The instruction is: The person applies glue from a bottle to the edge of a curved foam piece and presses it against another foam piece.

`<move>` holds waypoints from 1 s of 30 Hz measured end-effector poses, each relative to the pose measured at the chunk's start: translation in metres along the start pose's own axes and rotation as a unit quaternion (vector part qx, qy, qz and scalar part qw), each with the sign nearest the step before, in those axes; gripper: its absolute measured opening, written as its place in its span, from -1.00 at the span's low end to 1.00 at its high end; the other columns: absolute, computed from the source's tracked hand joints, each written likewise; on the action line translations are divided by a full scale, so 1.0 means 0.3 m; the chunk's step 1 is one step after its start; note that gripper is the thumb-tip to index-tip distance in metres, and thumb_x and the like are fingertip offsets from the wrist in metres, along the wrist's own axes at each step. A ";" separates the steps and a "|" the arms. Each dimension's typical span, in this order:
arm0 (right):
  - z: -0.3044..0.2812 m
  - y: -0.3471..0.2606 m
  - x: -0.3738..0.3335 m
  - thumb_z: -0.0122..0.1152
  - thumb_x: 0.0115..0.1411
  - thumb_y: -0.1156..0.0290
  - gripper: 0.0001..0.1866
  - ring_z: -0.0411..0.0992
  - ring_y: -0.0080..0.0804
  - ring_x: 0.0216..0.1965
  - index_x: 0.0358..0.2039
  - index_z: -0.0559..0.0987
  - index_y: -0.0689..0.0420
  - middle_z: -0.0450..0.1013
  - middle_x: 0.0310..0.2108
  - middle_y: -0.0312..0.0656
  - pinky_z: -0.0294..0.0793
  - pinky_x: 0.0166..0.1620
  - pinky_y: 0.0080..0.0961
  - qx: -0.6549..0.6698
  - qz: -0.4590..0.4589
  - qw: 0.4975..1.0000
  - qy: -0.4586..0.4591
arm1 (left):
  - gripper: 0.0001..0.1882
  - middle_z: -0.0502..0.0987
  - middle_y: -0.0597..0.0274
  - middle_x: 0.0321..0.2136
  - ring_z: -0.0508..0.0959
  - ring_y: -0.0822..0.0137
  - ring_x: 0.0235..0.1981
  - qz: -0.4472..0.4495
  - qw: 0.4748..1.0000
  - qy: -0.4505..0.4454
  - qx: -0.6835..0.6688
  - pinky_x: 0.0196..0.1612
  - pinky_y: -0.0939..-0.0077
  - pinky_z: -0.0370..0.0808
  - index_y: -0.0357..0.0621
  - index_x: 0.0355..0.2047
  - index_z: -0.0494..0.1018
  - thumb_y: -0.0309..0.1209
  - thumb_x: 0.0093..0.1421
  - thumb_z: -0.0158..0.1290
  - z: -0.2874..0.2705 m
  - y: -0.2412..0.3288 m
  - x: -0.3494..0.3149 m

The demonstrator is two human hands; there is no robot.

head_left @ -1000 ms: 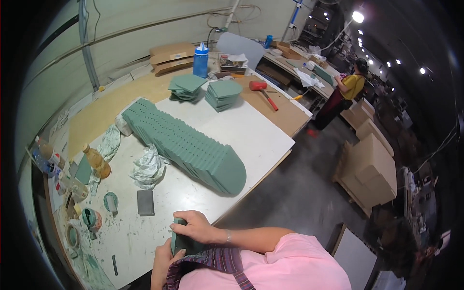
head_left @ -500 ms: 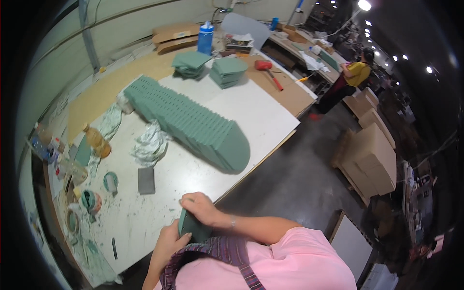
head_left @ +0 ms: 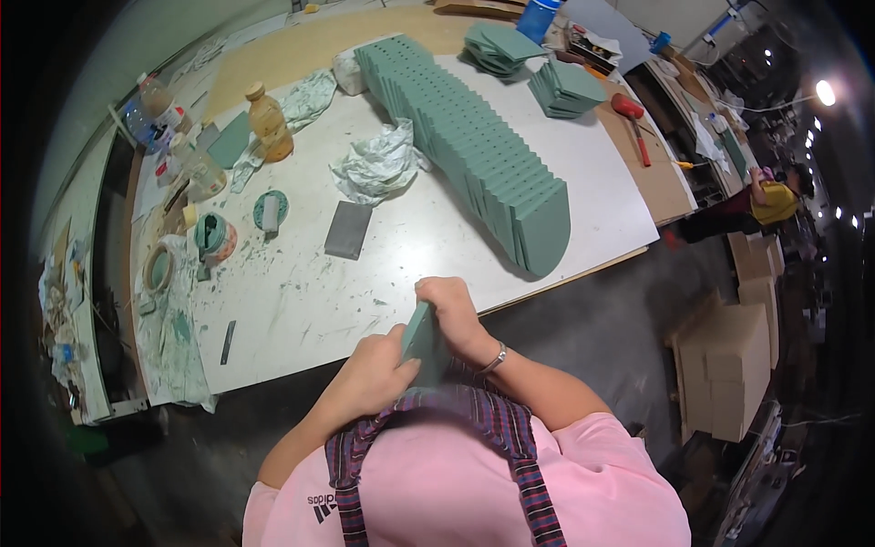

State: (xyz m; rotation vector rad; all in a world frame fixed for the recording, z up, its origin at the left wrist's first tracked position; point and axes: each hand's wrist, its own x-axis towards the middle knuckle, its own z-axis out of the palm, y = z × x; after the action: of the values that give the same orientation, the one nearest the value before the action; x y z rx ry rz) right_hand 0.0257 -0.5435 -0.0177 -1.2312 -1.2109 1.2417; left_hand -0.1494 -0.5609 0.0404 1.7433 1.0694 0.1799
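My left hand [head_left: 369, 376] and my right hand [head_left: 456, 319] both grip a thin green panel [head_left: 420, 339] at the table's near edge, close to my striped apron. The panel stands on edge, tilted, with its lower part near the apron. The left fingers close on its left side; the right hand wraps round its upper edge. Beyond them, a long overlapping row of green panels [head_left: 483, 164] with small holes and rounded ends leans across the white table [head_left: 301, 305]. A dark grey rectangular block [head_left: 348, 230] and a crumpled pale cloth [head_left: 375, 166] lie left of the row.
At the left are an amber bottle [head_left: 268, 126], an open jar with green paint-like stuff [head_left: 215, 239], a tape roll [head_left: 159, 270] and a dark strip [head_left: 228, 342]. Farther back are stacked green panels [head_left: 565, 89] and a red mallet [head_left: 629, 108]. Cartons [head_left: 725, 369] and another person [head_left: 775, 202] are at right.
My view has turned, so the table and its things appear shifted right and up, and more of the left side shows. Both hands still hold the green panel, which appears more edge-on.
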 end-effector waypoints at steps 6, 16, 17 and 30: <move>-0.025 -0.030 0.005 -0.08 0.19 0.34 -0.64 0.14 -0.54 -0.56 -0.67 0.33 0.31 0.21 -0.68 -0.20 0.16 -0.45 -0.48 0.030 0.060 0.997 -0.032 | -0.67 0.45 -0.32 -0.57 0.52 -0.26 -0.44 0.001 1.000 0.024 -0.001 -0.33 0.07 0.41 -0.45 -0.27 0.34 -0.39 0.09 0.11 0.000 0.017 0.003; -0.076 -0.005 0.046 -0.18 0.37 0.14 -0.46 0.26 -0.56 -0.53 -0.63 0.47 0.24 0.34 -0.65 -0.29 0.24 -0.39 -0.53 0.003 0.097 0.995 -0.037 | -0.66 0.49 -0.47 -0.45 0.50 -0.41 -0.29 -0.003 1.000 -0.008 0.000 -0.16 -0.09 0.41 -0.49 -0.28 0.30 -0.35 0.16 0.01 -0.021 0.039 0.056; -0.083 -0.004 0.053 -0.18 0.37 0.14 -0.46 0.26 -0.56 -0.53 -0.63 0.47 0.24 0.34 -0.65 -0.29 0.24 -0.39 -0.53 0.003 0.099 0.994 -0.038 | -0.67 0.48 -0.47 -0.45 0.49 -0.42 -0.29 0.004 1.000 -0.007 -0.007 -0.16 -0.09 0.41 -0.48 -0.28 0.30 -0.35 0.16 0.01 -0.022 0.040 0.060; -0.166 -0.068 0.088 0.23 0.23 0.23 -0.67 0.22 -0.64 -0.42 -0.41 0.49 0.30 0.34 -0.53 -0.35 0.25 -0.36 -0.60 -0.130 0.045 0.979 -0.148 | -0.58 0.60 0.10 -0.25 0.56 0.40 -0.25 0.038 0.977 0.159 -0.140 -0.15 0.54 0.48 -0.35 0.01 0.43 -0.51 0.13 0.14 -0.114 -0.089 0.063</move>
State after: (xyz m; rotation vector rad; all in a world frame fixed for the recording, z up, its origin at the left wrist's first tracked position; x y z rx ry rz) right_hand 0.0748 -0.5155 0.0023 -1.3336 -1.5898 1.4016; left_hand -0.1728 -0.5219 0.0274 1.5307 1.1424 0.6442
